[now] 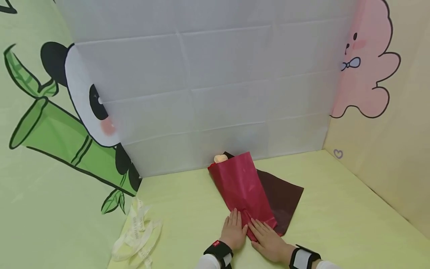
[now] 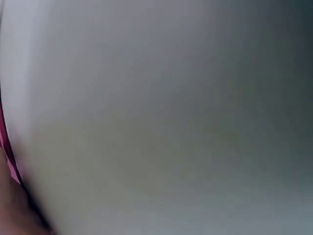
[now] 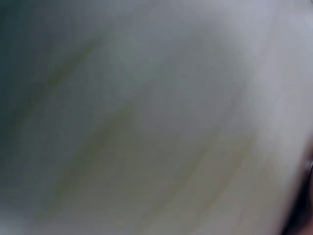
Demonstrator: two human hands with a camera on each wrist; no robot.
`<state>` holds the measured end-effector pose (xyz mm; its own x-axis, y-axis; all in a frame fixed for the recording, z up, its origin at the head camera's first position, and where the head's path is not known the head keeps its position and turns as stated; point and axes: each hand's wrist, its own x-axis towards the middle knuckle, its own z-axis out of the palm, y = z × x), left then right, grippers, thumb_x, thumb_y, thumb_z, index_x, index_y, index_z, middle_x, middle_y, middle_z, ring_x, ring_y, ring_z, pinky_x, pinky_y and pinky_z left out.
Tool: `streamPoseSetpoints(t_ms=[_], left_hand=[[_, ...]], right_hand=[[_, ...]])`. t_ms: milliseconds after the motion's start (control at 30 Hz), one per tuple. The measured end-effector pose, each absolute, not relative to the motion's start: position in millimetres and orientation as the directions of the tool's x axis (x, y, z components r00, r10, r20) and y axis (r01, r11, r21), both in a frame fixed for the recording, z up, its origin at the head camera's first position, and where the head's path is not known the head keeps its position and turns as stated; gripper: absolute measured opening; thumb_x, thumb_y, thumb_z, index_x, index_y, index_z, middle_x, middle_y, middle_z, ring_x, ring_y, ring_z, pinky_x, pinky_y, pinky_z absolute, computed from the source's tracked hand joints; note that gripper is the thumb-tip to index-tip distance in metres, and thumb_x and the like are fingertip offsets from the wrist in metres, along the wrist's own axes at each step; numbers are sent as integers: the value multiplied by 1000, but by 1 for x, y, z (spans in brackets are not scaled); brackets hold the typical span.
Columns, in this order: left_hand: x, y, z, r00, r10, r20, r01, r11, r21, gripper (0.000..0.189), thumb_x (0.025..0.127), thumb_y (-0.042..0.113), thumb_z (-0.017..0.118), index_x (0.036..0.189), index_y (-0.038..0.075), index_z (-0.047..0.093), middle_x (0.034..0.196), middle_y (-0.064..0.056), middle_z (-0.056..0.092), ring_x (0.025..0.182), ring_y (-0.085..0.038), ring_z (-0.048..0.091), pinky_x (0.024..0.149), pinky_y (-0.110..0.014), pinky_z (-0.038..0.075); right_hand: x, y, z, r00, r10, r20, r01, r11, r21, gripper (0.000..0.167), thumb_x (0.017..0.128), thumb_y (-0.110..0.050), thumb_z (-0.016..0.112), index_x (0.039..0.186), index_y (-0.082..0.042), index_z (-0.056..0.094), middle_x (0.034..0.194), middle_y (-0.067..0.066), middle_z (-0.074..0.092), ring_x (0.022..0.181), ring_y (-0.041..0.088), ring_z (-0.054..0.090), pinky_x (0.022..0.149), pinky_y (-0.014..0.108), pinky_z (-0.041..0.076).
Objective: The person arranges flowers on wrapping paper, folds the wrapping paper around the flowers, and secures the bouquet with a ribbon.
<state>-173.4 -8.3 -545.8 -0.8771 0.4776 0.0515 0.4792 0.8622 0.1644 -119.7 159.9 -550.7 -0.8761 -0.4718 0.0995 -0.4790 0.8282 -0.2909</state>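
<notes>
A red wrapping paper is folded around a bouquet on the table, with a cream flower peeking out at its top left. Dark brown paper spreads out from under it to the right. My left hand lies with fingers extended on the lower left edge of the red paper. On the lower right part, my right hand presses down with its fingers straight. Between the fingertips the paper is gathered in creases. Both wrist views are mostly a blurred pale surface, with only a sliver of red paper in the left one.
A loose heap of pale printed ribbon lies at the table's left edge. A grey backdrop rises behind the yellow-green table, with cartoon-printed side walls left and right.
</notes>
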Motion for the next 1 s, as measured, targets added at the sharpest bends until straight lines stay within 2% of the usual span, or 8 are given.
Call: streamPoseSetpoints(t_ms=[133,267,433,600,700,800,933,1000], left_hand=[[-184,-17,-550,-910,412,52,415,899,143,61,99,41,39,141,-3,37,149,-18,34,139,-29,31,110,-43,29],[-194,-22,-551,-931,360,66,365,923,121,68,95,48,43,140,-3,40,148,-17,37,138,-29,34,109,-43,29],[-206,-26,-557,-957,277,85,286,950,128,83,88,64,42,141,0,40,148,-15,37,138,-36,31,110,-50,23],[-213,-30,-561,-967,239,93,250,959,131,87,84,68,45,141,2,42,148,-12,39,137,-36,32,110,-56,17],[-215,-29,-562,-966,233,111,245,963,110,85,85,67,46,140,2,43,148,-11,40,138,-33,33,110,-56,17],[-209,-21,-562,-960,250,124,260,963,69,77,89,59,46,140,1,43,147,-12,40,138,-30,33,110,-53,21],[-190,-7,-554,-923,378,67,382,923,51,63,97,43,42,141,-3,39,149,-17,35,140,-29,29,110,-49,26],[-179,-2,-547,-889,457,23,457,887,67,60,99,37,40,142,-5,36,150,-19,31,141,-30,27,110,-46,27]], right_hand=[[-118,157,-552,-866,-496,62,-489,815,-312,63,100,-47,33,145,-3,35,151,16,33,138,35,31,107,53,27],[-116,155,-550,-855,-510,93,-514,808,-289,63,100,-48,35,144,-2,37,150,17,35,137,35,34,107,49,28],[-116,153,-546,-847,-519,116,-530,802,-278,64,100,-47,36,143,0,38,149,19,36,136,37,35,106,51,29],[-117,152,-546,-852,-515,94,-519,809,-276,65,99,-48,36,143,0,37,150,18,34,137,36,34,106,52,28],[-117,153,-549,-857,-507,88,-512,819,-258,66,99,-50,35,144,-2,37,151,16,34,138,34,33,107,49,26],[-117,155,-551,-857,-508,90,-513,821,-251,67,99,-51,34,144,-2,36,151,16,33,138,34,33,108,46,25],[-115,156,-549,-850,-515,108,-525,813,-253,69,98,-52,35,143,2,36,149,18,36,136,35,35,108,46,26],[-114,156,-548,-853,-510,107,-519,811,-270,71,98,-52,35,143,3,34,149,18,36,137,35,34,113,40,20]])
